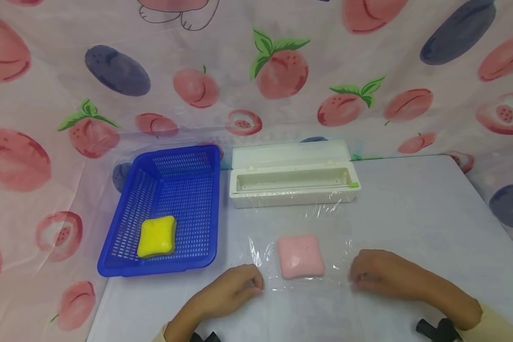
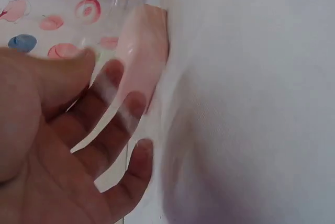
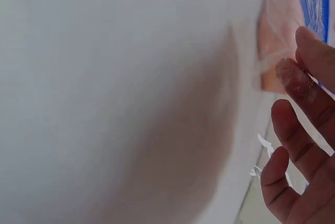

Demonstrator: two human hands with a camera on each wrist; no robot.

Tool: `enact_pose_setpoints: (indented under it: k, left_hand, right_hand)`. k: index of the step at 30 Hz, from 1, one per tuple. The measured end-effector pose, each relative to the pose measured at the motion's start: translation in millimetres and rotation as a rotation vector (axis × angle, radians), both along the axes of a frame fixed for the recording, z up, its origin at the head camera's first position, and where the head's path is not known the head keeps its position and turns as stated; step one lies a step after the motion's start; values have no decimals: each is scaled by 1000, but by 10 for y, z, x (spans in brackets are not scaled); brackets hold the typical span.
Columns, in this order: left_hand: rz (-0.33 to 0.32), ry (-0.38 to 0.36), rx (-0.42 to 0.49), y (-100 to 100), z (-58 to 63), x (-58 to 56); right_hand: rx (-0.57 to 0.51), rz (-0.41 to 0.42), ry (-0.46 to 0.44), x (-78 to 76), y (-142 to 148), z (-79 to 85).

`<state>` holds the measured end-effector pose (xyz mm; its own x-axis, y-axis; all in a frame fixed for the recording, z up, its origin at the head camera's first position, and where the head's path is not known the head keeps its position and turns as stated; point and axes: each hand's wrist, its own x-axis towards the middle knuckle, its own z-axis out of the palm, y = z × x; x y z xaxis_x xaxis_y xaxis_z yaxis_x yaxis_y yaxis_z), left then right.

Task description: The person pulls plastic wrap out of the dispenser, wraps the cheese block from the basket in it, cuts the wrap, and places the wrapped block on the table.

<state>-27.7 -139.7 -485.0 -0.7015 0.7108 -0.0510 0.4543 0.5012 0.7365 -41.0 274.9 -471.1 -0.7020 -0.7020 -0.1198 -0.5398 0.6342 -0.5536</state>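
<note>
A sheet of clear plastic wrap stretches from the front of a white wrap dispenser toward me. A pink square block, with rounded corners like a sponge, lies in the middle of the sheet's area. At the near left corner of the wrap, my left hand pinches the film between thumb and index finger, other fingers loosely bent. My right hand pinches the opposite edge; in the right wrist view film clings at the index fingertip. The block is beyond the left fingertips in the left wrist view.
The dispenser's lid stands raised, and a green slider sits at its right end. Left of it, a blue plastic basket holds a yellow square block. Behind the white table hangs a fruit-print cloth.
</note>
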Motion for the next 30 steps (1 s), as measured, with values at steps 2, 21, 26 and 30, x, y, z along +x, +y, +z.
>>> enact_pose_setpoints:
  k: [2, 21, 26, 30]
  left_hand:
    - [78, -27, 31, 24, 29, -16]
    - [452, 666, -369, 420, -16, 2]
    - [124, 771, -457, 589, 35, 131]
    - [9, 663, -614, 712, -35, 110]
  right_hand:
    - [23, -33, -14, -38, -14, 56]
    - [198, -254, 219, -148, -314, -7]
    - [255, -66, 482, -2, -484, -21]
    - [325, 78, 444, 60, -600, -87]
